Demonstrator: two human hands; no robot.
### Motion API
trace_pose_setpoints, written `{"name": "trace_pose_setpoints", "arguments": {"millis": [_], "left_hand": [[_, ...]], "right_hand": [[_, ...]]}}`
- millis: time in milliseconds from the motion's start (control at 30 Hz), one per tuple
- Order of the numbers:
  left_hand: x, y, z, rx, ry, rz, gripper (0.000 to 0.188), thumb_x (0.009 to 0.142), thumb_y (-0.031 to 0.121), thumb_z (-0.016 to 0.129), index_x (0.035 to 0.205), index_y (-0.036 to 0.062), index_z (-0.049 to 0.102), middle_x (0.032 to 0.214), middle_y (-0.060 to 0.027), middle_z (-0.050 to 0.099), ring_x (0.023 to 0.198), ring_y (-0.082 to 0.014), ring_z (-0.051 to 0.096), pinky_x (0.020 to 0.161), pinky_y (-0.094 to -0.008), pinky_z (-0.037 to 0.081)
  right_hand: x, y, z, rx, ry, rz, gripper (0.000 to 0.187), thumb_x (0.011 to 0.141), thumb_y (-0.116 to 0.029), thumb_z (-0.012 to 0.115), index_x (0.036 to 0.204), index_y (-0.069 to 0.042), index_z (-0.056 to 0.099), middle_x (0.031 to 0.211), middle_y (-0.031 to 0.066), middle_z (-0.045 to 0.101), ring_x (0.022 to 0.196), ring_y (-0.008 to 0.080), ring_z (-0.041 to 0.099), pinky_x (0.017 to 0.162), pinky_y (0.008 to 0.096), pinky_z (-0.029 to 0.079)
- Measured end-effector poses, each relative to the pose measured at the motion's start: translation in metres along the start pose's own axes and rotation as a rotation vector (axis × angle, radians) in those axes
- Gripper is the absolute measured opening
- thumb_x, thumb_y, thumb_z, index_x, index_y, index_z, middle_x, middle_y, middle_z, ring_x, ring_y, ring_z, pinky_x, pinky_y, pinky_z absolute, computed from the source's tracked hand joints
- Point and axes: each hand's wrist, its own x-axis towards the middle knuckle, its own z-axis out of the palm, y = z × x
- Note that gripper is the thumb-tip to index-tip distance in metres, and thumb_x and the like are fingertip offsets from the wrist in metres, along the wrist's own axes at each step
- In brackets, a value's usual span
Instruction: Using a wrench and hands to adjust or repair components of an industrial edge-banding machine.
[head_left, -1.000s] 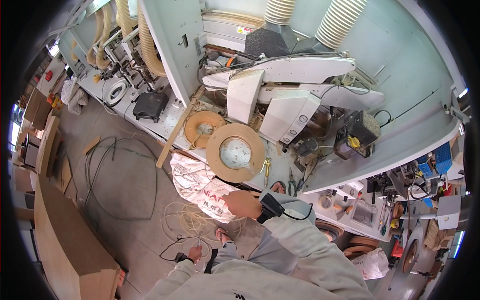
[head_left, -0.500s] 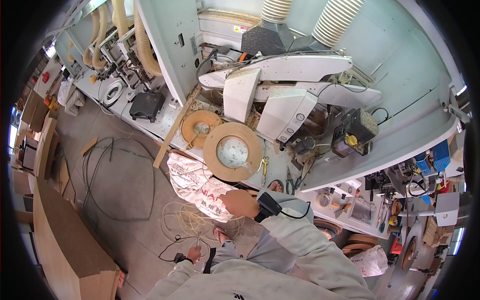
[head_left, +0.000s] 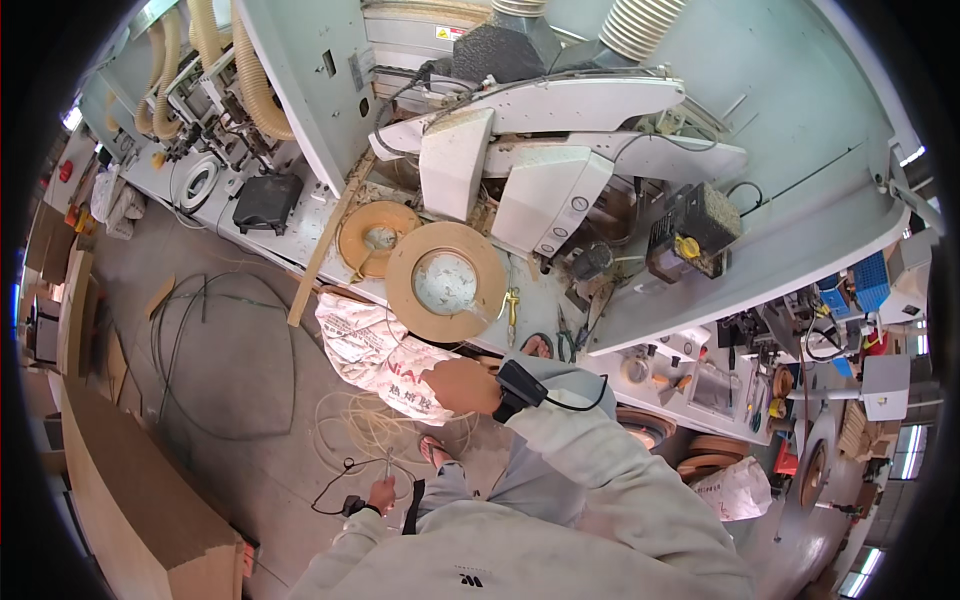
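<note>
A white sack (head_left: 350, 345) with red and black print lies crumpled below the front edge of the machine table. My right hand (head_left: 458, 387) is closed at the sack's right end, its fingertips hidden against it. Lower down and closer to my body, my left hand (head_left: 381, 493) is closed round a slim, pale, rod-like tool (head_left: 388, 464) pointing away from me; its kind is too small to make out. Loose coils of thin cream strip (head_left: 365, 432) lie on the floor between the sack and my left hand.
Two rolls of brown edge banding, a larger (head_left: 400, 290) and a smaller (head_left: 352, 240), lie on the machine table beside a brass-coloured air gun (head_left: 513, 305). A dark hose (head_left: 292, 400) loops across the floor. Stacked brown panels (head_left: 130, 470) stand at left.
The whole view has shifted, so the machine and rolls sit further left and higher. Both hands keep nearly the same pose and grip.
</note>
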Motion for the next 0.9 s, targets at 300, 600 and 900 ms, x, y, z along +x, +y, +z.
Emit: {"name": "trace_pose_setpoints", "arguments": {"millis": [300,600,900], "left_hand": [[0.006,-0.005,0.000,-0.037,-0.041,0.009,0.049,0.101,0.042,0.053,0.073,0.0022,0.054,0.052,-0.0058,0.047,0.039,-0.0196,0.048,0.036,-0.0359,0.036],[0.005,0.005,0.008,-0.070,-0.036,-0.041,0.048,0.101,0.042,0.054,0.071,0.0052,0.050,0.051,-0.0047,0.045,0.037,-0.0188,0.046,0.034,-0.0353,0.034],[0.007,-0.003,0.008,0.022,0.008,0.013,0.053,0.099,0.045,0.055,0.070,0.0000,0.058,0.053,-0.0085,0.052,0.040,-0.0216,0.052,0.036,-0.0375,0.038]], "right_hand": [[-0.002,0.002,0.000,0.004,-0.013,0.008,0.029,0.080,-0.012,0.062,0.108,-0.004,0.065,0.085,0.0155,0.067,0.079,0.0352,0.068,0.068,0.0466,0.053],[-0.002,0.005,-0.004,-0.008,-0.017,0.015,0.026,0.081,-0.013,0.062,0.105,-0.004,0.065,0.085,0.0161,0.067,0.079,0.0353,0.068,0.068,0.0469,0.052],[-0.005,0.008,0.009,0.007,0.099,-0.036,0.037,0.081,-0.016,0.063,0.117,-0.006,0.066,0.083,0.0143,0.067,0.077,0.0340,0.066,0.064,0.0454,0.051]]}}
